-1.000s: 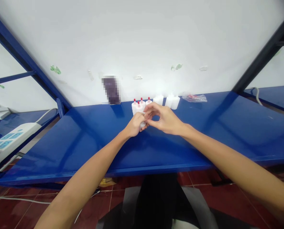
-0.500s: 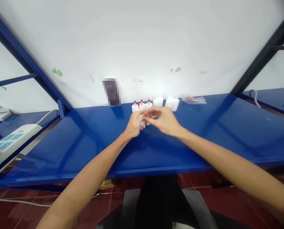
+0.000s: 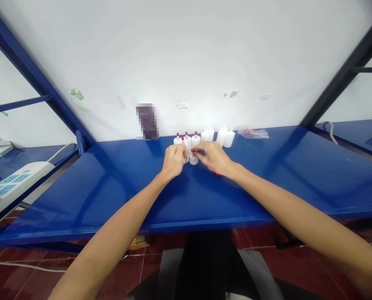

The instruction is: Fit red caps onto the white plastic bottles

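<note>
Red-capped white nozzle bottles (image 3: 195, 141) stand just beyond the curled left hand (image 3: 174, 159) and pinched right hand (image 3: 214, 156); what either holds, I cannot tell.

Glossy and blue, a broad counter (image 3: 126, 183) with dark shadows across its surface. On it, four red-tipped bottles (image 3: 195, 140), upright and close together, lower parts partly hidden. Left of the red-tipped bottles, at the back edge, an upright dark slab (image 3: 148, 121), pixelated. Right of the red-tipped bottles, plain white bottles (image 3: 207, 135); farther right of them, a clear bag (image 3: 253, 133) with red contents. In front and to their right, small red pieces (image 3: 218, 174), partly covered.
</note>
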Motion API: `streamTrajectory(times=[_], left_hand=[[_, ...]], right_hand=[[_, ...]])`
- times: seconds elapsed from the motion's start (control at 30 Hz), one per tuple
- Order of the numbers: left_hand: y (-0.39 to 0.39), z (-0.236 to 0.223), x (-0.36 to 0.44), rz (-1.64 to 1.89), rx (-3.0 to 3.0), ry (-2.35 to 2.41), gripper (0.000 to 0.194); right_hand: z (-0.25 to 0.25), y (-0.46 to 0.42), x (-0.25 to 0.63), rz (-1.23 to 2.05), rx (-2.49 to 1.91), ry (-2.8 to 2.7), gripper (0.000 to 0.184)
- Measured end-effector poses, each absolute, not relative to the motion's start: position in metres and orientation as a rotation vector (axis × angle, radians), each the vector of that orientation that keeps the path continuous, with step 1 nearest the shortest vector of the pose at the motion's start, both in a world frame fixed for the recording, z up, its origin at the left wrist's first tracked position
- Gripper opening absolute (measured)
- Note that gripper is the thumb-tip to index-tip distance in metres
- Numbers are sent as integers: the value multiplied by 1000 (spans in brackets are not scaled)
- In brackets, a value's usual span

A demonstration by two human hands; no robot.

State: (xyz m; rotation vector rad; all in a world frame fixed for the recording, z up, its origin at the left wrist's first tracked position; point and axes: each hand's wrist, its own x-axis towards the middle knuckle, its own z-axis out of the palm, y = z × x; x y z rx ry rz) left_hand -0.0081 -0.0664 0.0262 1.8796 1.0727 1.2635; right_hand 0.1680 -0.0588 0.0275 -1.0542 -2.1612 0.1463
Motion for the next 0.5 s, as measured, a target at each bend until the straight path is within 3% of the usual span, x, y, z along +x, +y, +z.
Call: streamTrajectory(times=[0.2, 0.33, 0.5], left_hand=[[-66, 20, -3, 1097, 1771, 959, 39], [-69, 19, -2, 1051, 1696, 811, 30], [-68, 16, -4, 958, 1671, 608, 25]], right_hand=[[29, -60, 174, 147, -989, -2088, 20], [34, -75, 172, 404, -728, -1918, 15], [36, -87, 162, 522, -619, -1915, 23]])
